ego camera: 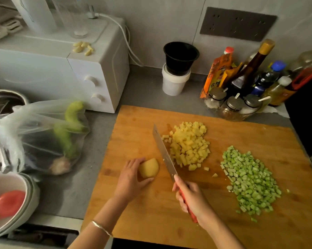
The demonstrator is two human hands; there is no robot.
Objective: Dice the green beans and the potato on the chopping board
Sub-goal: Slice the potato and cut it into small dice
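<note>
A wooden chopping board (pixel 214 209) fills the lower right. On it lie a heap of diced potato (pixel 189 144) in the middle and a heap of diced green beans (pixel 248 182) to the right. My left hand (pixel 131 177) holds a peeled potato piece (pixel 149 168) on the board's left part. My right hand (pixel 191 196) grips the red handle of a knife (pixel 165 153); its blade runs between the potato piece and the diced potato, edge down near the board.
A white microwave (pixel 61 69) stands at the back left, garlic cloves (pixel 83 47) on top. A plastic bag of vegetables (pixel 49 137) lies left of the board. A bowl with tomatoes (pixel 8 200) is at lower left. Stacked tubs (pixel 176 69) and condiment bottles (pixel 250 78) line the back.
</note>
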